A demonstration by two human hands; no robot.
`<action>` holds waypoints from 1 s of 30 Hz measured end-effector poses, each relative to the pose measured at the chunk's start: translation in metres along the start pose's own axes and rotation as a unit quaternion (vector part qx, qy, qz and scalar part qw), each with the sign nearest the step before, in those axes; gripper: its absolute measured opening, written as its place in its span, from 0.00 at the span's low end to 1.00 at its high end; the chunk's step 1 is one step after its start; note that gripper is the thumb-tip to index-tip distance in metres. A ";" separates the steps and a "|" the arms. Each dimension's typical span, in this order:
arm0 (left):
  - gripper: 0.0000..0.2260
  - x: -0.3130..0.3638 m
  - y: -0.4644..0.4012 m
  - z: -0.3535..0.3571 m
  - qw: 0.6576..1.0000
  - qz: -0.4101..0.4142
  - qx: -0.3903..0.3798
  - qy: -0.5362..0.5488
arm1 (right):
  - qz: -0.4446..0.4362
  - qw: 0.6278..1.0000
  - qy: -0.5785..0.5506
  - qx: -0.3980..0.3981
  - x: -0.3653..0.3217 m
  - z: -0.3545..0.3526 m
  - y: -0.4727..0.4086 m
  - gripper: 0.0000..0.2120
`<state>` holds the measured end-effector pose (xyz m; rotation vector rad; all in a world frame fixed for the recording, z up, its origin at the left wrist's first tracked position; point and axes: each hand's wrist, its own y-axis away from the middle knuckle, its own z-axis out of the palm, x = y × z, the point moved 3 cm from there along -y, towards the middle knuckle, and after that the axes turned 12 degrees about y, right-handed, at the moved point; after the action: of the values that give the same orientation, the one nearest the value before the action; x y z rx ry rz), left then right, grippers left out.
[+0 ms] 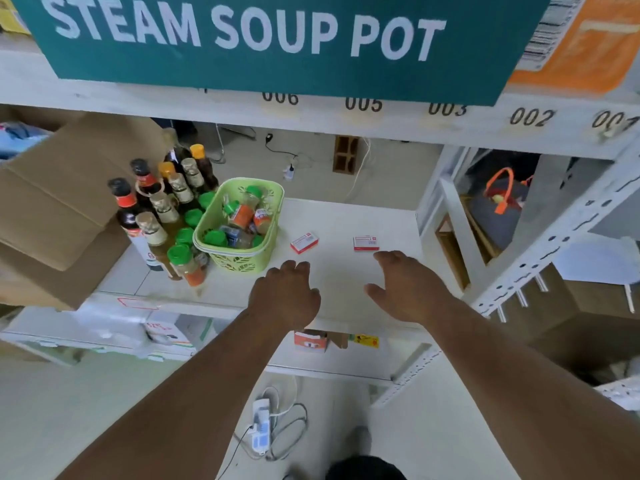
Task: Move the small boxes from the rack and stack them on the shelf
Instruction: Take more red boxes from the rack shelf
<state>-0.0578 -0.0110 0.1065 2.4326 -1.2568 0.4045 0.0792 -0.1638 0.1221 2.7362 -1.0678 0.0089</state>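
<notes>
While two small red-and-white boxes lie flat on the white shelf [346,216], well apart from one another, no stack has yet been formed. The left box [304,242] is set at a slant just right of the green basket [239,223]; the right box [366,243] is set squarer, nearer the shelf's right edge. Both hands are held palm down over the near part of the shelf, empty. The left hand [287,296] is loosely curled, its knuckles just near of the left box; the right hand [405,289] is spread open, its fingertips just near of the right box. Neither box is touched.

Trouble is judged most likely on the left. If the slanted box were swept at rather than pinched, it could be pushed against the basket, or the basket nudged into the crowded bottles [162,216] at its left, which stand close enough to topple together. A box so light could also be skidded away toward the open far edge. When one box is laid on the other, crooked alignment may be left by the slant, and the pair could slide apart.
</notes>
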 end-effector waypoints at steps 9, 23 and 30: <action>0.26 -0.016 -0.073 0.026 1.000 -0.019 0.009 0.009 | 0.005 1.000 -0.007 -0.008 0.017 0.035 -0.070 0.30; 0.19 -0.053 -0.200 0.078 0.996 -0.057 0.062 0.012 | 0.020 0.998 0.056 0.000 0.047 0.104 -0.203 0.24; 0.15 -0.061 -0.218 0.082 0.994 -0.085 0.061 -0.029 | 0.040 0.999 0.001 -0.026 0.053 0.111 -0.216 0.13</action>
<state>0.0938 0.1124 -0.0334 2.6480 -1.0655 0.3738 0.2560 -0.0651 -0.0229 2.6463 -1.1594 -0.0033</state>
